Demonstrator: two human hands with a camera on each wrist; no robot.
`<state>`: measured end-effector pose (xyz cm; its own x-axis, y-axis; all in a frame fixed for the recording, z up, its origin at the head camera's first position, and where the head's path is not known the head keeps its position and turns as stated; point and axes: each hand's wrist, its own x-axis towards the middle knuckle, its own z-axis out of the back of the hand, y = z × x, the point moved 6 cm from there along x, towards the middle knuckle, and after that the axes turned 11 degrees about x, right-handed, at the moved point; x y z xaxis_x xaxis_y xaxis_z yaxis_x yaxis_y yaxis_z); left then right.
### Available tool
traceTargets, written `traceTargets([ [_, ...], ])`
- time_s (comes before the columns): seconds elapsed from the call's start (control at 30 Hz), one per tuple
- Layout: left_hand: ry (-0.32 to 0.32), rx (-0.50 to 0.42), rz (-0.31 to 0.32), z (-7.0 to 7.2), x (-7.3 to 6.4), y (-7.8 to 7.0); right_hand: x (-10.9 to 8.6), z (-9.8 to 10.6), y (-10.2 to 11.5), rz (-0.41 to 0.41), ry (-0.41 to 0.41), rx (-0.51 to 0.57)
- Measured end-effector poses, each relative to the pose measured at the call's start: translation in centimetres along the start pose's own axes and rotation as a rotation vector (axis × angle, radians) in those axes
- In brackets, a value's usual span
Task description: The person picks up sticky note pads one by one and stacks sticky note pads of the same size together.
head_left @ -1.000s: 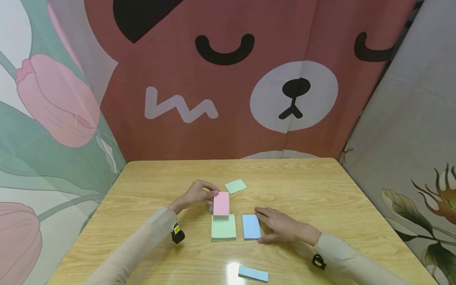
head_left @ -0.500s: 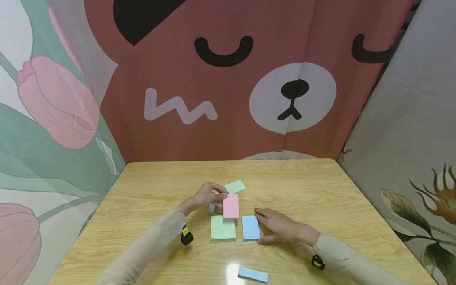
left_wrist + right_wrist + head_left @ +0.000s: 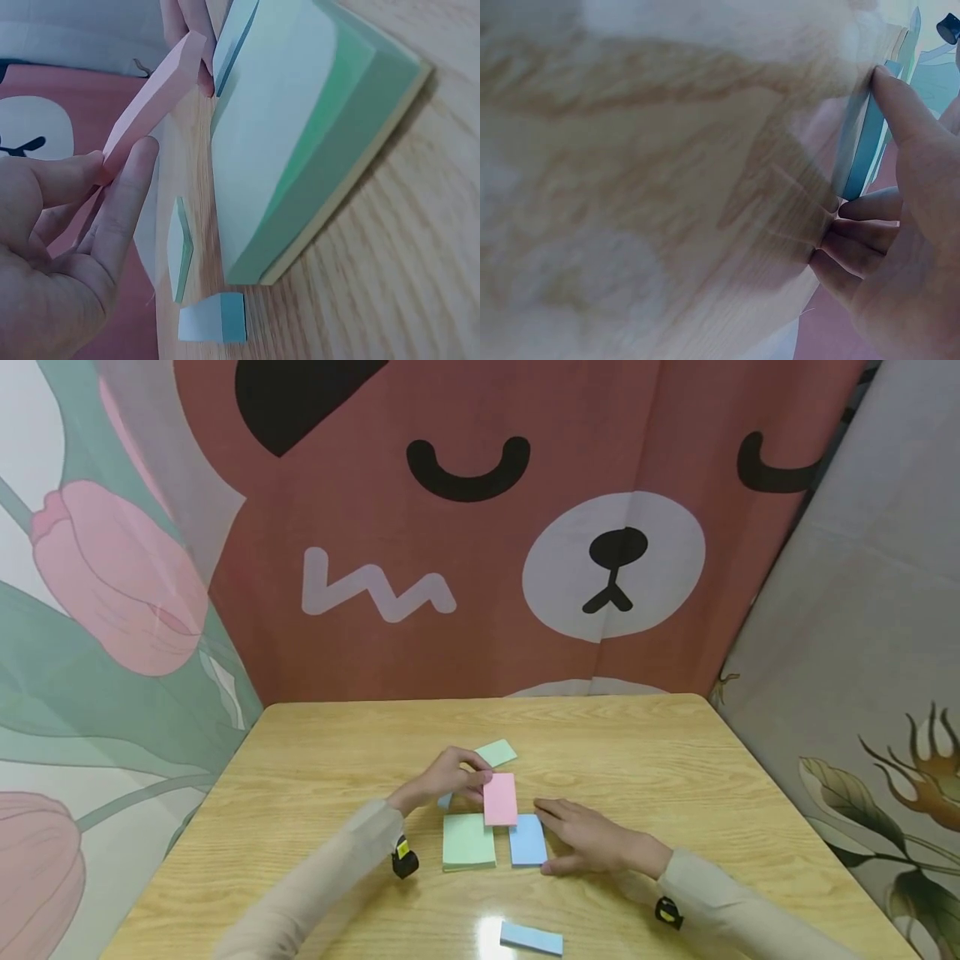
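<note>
My left hand (image 3: pixel 448 774) pinches a pink sticky note pad (image 3: pixel 500 800) between thumb and fingers. It is held raised, over the gap between a larger green sticky note pad (image 3: pixel 468 842) and a blue sticky note pad (image 3: pixel 528 842). The left wrist view shows the pink pad (image 3: pixel 154 101) tilted, and the green pad (image 3: pixel 300 135) as a thick block on a yellowish bottom layer. My right hand (image 3: pixel 588 835) rests on the table around the blue pad's right side. Its thumb is at the near corner and its index finger at the far corner of the blue pad (image 3: pixel 866 139).
A small green pad (image 3: pixel 497 752) lies at an angle behind the left hand. Beside that hand a small blue pad (image 3: pixel 446 799) is partly hidden. A narrow light-blue pad (image 3: pixel 531 937) lies near the front of the wooden table (image 3: pixel 637 743). Printed curtains (image 3: pixel 480 652) hang around it.
The left hand has carried the pink pad to the right, from above the green pad to between the green and blue pads. The right hand has stayed beside the blue pad.
</note>
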<state>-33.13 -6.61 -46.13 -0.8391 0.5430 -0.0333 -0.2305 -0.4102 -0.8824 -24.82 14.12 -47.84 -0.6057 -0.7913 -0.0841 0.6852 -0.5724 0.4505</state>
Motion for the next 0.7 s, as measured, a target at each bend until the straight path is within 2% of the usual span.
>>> traceTargets([
  [0.13, 0.004, 0.009, -0.008, -0.4, 0.3, -0.1, 0.0, 0.0, -0.1, -0.004, 0.002, -0.005],
  [0.43, 0.028, 0.0, 0.017, -1.6, 0.9, -0.3, 0.1, 0.1, -0.1, 0.011, -0.022, -0.029],
  [0.7, 0.049, 0.012, -0.003, -2.5, 1.0, -0.3, 0.1, 0.0, -0.2, 0.008, -0.02, -0.033],
])
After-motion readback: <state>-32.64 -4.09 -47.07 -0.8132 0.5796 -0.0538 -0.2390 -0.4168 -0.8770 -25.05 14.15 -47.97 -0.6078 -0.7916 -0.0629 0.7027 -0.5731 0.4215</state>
